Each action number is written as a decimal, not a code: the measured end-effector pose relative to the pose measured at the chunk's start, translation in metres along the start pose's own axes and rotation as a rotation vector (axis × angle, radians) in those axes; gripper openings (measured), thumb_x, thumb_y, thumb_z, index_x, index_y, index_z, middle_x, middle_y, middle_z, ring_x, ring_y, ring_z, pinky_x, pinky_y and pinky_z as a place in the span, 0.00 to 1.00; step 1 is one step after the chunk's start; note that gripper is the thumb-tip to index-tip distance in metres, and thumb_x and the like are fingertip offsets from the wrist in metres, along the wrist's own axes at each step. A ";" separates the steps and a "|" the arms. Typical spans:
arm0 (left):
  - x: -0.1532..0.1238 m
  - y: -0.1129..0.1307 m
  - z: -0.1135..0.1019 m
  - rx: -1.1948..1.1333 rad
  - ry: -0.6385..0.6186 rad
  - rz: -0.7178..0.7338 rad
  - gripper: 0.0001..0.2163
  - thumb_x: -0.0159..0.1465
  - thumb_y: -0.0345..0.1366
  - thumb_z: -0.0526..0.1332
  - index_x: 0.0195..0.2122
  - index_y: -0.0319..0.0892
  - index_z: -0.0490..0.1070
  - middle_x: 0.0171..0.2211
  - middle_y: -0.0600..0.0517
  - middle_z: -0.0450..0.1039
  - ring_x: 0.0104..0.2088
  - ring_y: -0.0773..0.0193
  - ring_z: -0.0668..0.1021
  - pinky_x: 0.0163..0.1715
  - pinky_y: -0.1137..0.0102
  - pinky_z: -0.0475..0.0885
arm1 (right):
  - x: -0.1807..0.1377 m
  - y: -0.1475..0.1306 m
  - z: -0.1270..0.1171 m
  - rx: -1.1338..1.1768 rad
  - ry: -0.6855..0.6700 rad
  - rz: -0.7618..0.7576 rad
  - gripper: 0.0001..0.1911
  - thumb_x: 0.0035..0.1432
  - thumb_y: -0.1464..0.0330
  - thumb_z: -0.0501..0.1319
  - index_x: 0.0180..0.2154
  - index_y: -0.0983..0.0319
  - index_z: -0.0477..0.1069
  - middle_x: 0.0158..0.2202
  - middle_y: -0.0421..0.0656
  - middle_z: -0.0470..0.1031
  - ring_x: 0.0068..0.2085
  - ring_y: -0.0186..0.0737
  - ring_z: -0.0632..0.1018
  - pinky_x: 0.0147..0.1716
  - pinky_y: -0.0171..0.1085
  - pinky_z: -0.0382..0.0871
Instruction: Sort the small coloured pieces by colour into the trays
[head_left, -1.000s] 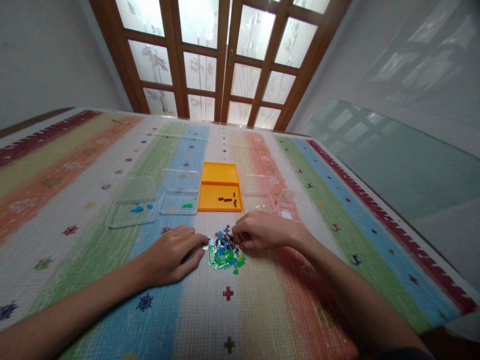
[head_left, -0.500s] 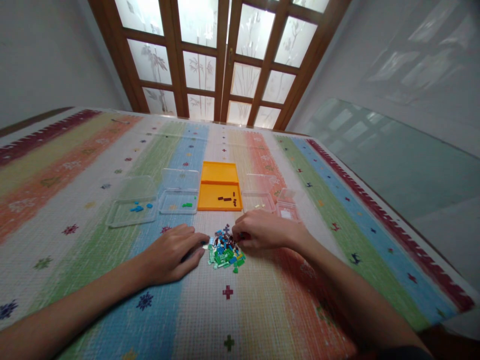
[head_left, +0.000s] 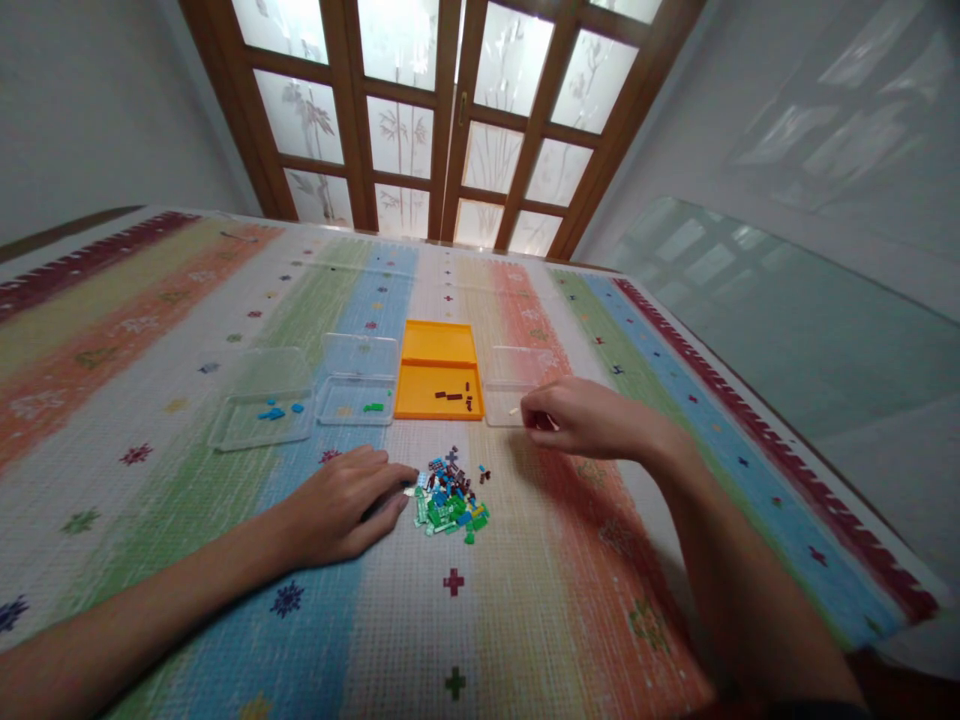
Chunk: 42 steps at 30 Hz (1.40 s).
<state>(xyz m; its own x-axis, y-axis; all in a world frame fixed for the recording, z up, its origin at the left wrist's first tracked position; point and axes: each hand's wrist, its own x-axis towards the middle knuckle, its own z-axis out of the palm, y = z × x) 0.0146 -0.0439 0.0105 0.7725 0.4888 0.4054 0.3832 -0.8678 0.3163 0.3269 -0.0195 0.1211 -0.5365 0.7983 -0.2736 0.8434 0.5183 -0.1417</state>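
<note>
**Head view: two hands, a brick pile and sorting boxes on a striped mat**

- Surface: striped mat (head_left: 525,610) in green, blue, white and orange bands. A wooden door with frosted panes (head_left: 450,120) stands at its far edge.
- Brick pile (head_left: 450,497): small mixed bricks, mostly green, blue and dark, heaped on the white band near the middle of the mat. A couple of dark bits (head_left: 484,472) lie loose just beside the pile, on its right.
- Left hand (head_left: 345,505): palm down and flat on the mat, fingers spread loosely and holding nothing. The fingertips lie just beside the pile's left edge.
- Right hand (head_left: 577,418): lifted off the mat, well apart from the pile, at the right rim of the empty-looking clear box (head_left: 504,398). Fingers curl in against the thumb in a pinch. Whether a brick sits in the pinch is too small to tell.
- That box has one pale piece (head_left: 514,410) near the fingertips.
- Row of boxes beyond the pile, left to right:
  - clear box with blue bricks (head_left: 262,415)
  - clear box with a green brick (head_left: 358,395)
  - orange box (head_left: 440,385) with a few dark bricks
  - the clear box at the right hand
- All lids are open and lie back.
</note>
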 end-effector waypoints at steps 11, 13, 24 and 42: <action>-0.002 -0.002 0.002 0.015 -0.020 -0.001 0.09 0.71 0.32 0.54 0.48 0.39 0.71 0.31 0.49 0.73 0.32 0.60 0.75 0.33 0.65 0.69 | -0.016 0.046 -0.012 -0.024 -0.018 0.184 0.07 0.58 0.72 0.59 0.28 0.64 0.73 0.25 0.41 0.74 0.26 0.34 0.69 0.27 0.34 0.55; -0.002 -0.002 0.002 0.018 -0.014 0.003 0.09 0.71 0.32 0.54 0.48 0.39 0.71 0.32 0.49 0.73 0.32 0.59 0.75 0.33 0.65 0.69 | -0.017 0.051 -0.010 -0.048 -0.069 0.241 0.08 0.57 0.72 0.59 0.28 0.64 0.74 0.25 0.42 0.75 0.26 0.35 0.70 0.26 0.35 0.55; -0.003 -0.003 0.003 0.022 -0.018 0.005 0.10 0.71 0.33 0.53 0.48 0.39 0.71 0.32 0.49 0.74 0.32 0.60 0.75 0.33 0.66 0.69 | -0.005 0.035 -0.002 -0.092 -0.116 0.188 0.10 0.58 0.75 0.57 0.32 0.66 0.78 0.30 0.46 0.79 0.29 0.35 0.72 0.28 0.34 0.57; -0.002 -0.003 0.003 0.027 -0.028 0.000 0.11 0.71 0.33 0.54 0.49 0.39 0.72 0.31 0.49 0.73 0.32 0.60 0.75 0.32 0.66 0.68 | 0.024 -0.041 0.036 0.205 -0.205 -0.383 0.04 0.56 0.74 0.64 0.35 0.62 0.76 0.28 0.37 0.74 0.28 0.33 0.67 0.29 0.34 0.55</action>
<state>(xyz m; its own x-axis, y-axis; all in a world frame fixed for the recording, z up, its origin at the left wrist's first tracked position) 0.0131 -0.0428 0.0065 0.7862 0.4867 0.3808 0.3967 -0.8700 0.2928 0.2799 -0.0326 0.0863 -0.8103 0.4745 -0.3438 0.5856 0.6754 -0.4482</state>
